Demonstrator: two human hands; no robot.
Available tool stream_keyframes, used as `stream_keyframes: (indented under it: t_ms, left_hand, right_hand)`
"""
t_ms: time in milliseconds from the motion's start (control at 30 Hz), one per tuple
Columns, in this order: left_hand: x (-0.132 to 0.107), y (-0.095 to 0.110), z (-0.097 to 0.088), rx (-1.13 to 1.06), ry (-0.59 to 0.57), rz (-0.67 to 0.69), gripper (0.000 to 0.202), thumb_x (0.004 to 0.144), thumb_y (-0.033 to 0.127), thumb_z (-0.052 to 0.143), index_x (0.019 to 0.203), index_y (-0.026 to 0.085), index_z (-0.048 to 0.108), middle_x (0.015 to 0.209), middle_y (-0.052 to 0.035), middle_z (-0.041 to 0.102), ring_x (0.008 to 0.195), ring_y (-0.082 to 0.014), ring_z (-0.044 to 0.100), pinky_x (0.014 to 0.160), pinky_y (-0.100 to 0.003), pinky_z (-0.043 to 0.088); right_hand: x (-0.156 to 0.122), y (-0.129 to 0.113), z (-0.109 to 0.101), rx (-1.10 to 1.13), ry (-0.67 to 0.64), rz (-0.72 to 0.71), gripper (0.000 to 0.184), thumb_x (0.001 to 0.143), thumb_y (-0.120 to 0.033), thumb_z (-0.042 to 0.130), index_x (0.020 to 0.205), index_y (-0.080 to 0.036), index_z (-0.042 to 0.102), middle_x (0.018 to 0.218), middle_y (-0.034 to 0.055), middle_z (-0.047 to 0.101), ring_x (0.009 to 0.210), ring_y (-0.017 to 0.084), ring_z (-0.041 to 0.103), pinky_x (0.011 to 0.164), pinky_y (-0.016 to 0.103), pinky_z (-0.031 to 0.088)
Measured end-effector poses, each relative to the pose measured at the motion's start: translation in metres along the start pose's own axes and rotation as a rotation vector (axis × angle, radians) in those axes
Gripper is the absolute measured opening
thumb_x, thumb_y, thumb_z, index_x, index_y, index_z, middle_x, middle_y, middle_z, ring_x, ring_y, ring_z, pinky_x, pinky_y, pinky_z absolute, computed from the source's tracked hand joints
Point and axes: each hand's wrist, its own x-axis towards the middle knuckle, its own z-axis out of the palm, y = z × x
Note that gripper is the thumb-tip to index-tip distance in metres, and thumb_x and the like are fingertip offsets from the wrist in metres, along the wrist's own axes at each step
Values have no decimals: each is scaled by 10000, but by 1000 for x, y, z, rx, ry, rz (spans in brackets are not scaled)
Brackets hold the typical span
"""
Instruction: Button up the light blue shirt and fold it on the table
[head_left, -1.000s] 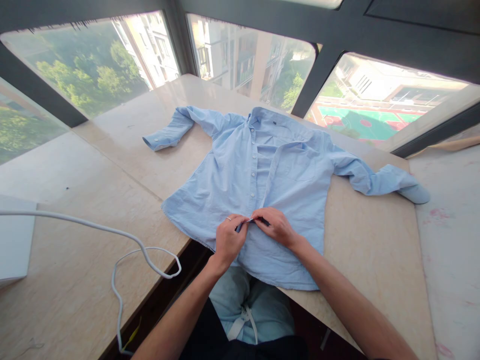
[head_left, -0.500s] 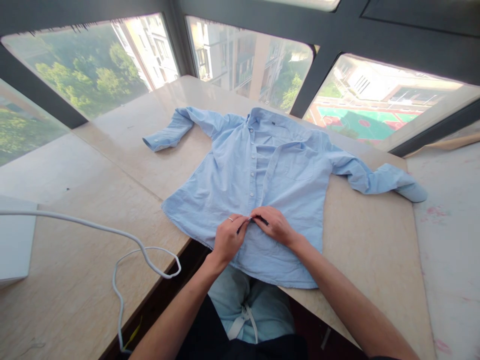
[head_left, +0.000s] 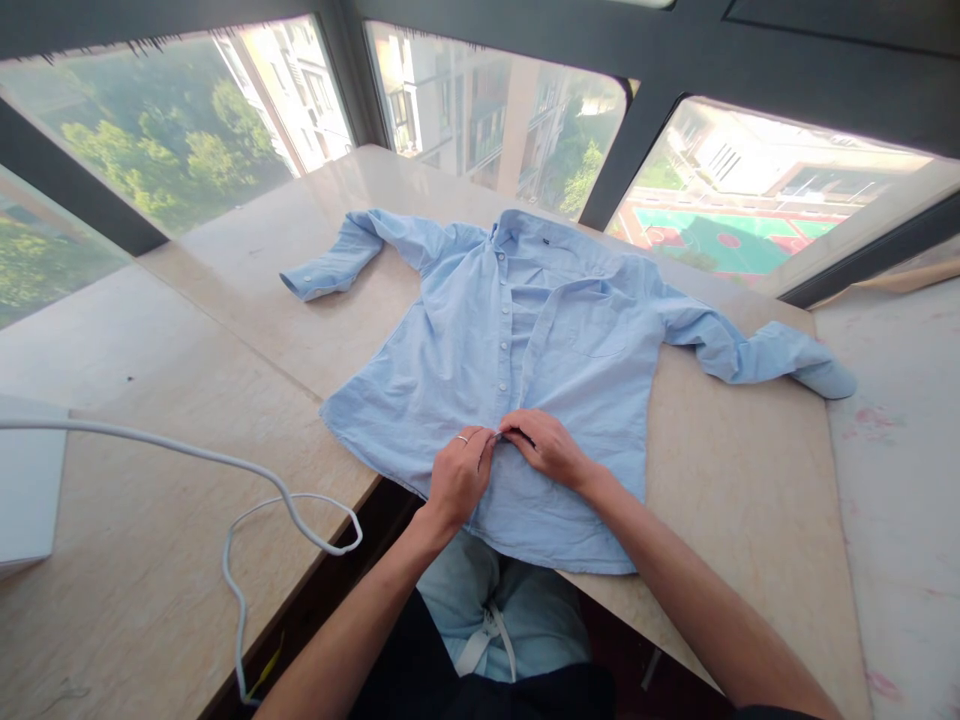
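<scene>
A light blue long-sleeved shirt (head_left: 592,370) lies face up, its collar toward the windows and its sleeves spread to both sides. Above my hands the front hangs apart, with several white buttons along the left strip; below them the two edges meet. My left hand (head_left: 461,475), a ring on one finger, pinches the shirt's front edge low down. Right beside it my right hand (head_left: 546,447) is closed on the other front edge. The fingertips of both hands nearly touch. Whatever button sits between them is hidden.
The shirt rests on a beige stone-like sill (head_left: 742,480) whose front edge is near my lap. A white cable (head_left: 262,470) loops at the left, beside a white flat object (head_left: 30,490). Windows with dark frames (head_left: 645,130) bound the back. A pale flowered surface (head_left: 900,500) lies at right.
Both hands stay at the same spot on the shirt front, with only slight finger movement. The whole view has shifted a little.
</scene>
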Motion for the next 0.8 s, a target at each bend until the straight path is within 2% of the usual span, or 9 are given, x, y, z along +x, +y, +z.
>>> stream_keyframes:
  t_ms: [133,233,300,367,400,467,533,633,800]
  left_hand:
    - [0,1,0,-70,16,-73,189,985,227,478,1008,199,664,956,-66,721,895,-188,675,822,-311,530]
    - [1,2,-1,-138,52,-123,173,974,233,500,974,193,669,928,-54,718,878,-179,672,815,-299,519]
    - [1,3,-2,-179,83,-166,160,964,243,524,945,191,673,910,-45,717,856,-170,668,804,-288,513]
    - [2,5,-2,-217,108,-219,154,950,258,548,912,189,680,883,-38,715,817,-161,661,773,-277,507]
    - [2,6,-3,-233,114,-245,153,943,265,559,896,190,683,867,-33,714,793,-157,656,753,-272,504]
    - [4,8,-4,-264,117,-293,155,931,275,571,872,193,689,840,-24,712,755,-151,647,719,-266,496]
    - [5,8,-5,-289,110,-334,160,921,283,578,856,195,695,824,-19,711,739,-149,643,701,-265,491]
    - [6,8,-6,-321,97,-374,166,914,285,579,848,194,702,823,-21,714,741,-151,644,689,-265,491]
    - [7,6,-7,-352,111,-373,169,906,290,580,842,196,706,815,-26,716,719,-151,642,678,-269,499]
  right_hand:
    - [0,-1,0,55,41,35,124,983,-220,495,1056,-222,594,1012,85,668,914,213,643,829,363,536]
    - [-3,-10,-1,117,204,119,121,963,-254,534,1076,-223,566,1127,104,606,825,176,628,768,334,550]
    - [-5,-22,-2,134,346,226,138,940,-288,565,1057,-215,571,1097,104,601,757,161,609,687,313,543]
    - [-4,-34,-3,204,395,399,165,913,-321,590,1030,-206,592,981,77,624,698,152,604,611,286,524]
    - [-3,-40,-3,285,350,508,186,896,-340,602,1020,-200,605,912,59,635,644,143,600,558,270,509]
    - [1,-49,-2,518,166,719,235,858,-385,625,982,-185,634,790,27,649,504,115,567,435,236,451]
    - [7,-54,-1,742,28,862,277,813,-431,652,904,-170,656,742,25,668,432,98,547,345,204,381]
    - [14,-54,2,934,56,967,310,743,-452,707,804,-150,672,799,62,713,471,99,598,315,169,364]
    - [19,-51,3,1106,107,1059,236,694,-355,768,759,-138,700,803,87,746,471,78,588,310,131,340]
